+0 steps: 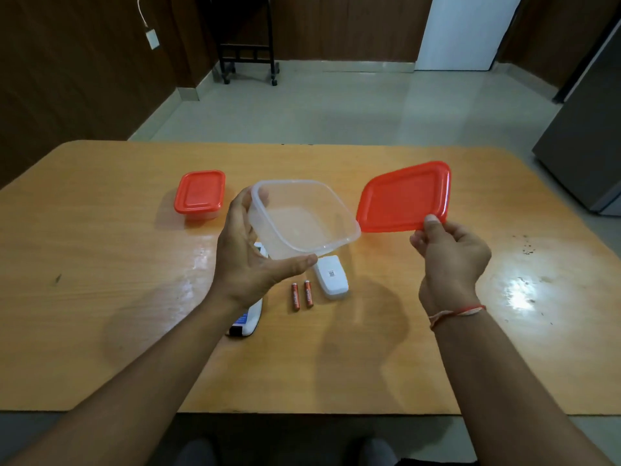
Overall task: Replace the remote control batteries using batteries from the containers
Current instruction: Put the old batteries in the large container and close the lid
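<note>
My left hand [250,260] grips a clear plastic container [302,218] by its near-left corner and holds it above the table, tilted toward me; nothing shows inside it. My right hand [448,250] pinches its red lid [405,196] at the lower edge, lifted beside the container. Two small orange batteries [301,294] lie side by side on the table below. To their right lies the white battery cover [331,277]. The white remote control [247,319] lies partly hidden under my left wrist. A second small container with a red lid [199,194], closed, stands at the back left.
The wooden table [100,280] has a rounded far edge and a glossy top with glare at the right. Beyond it are a tiled floor, a black wheeled stand [248,58] and a grey cabinet [584,153] at the right.
</note>
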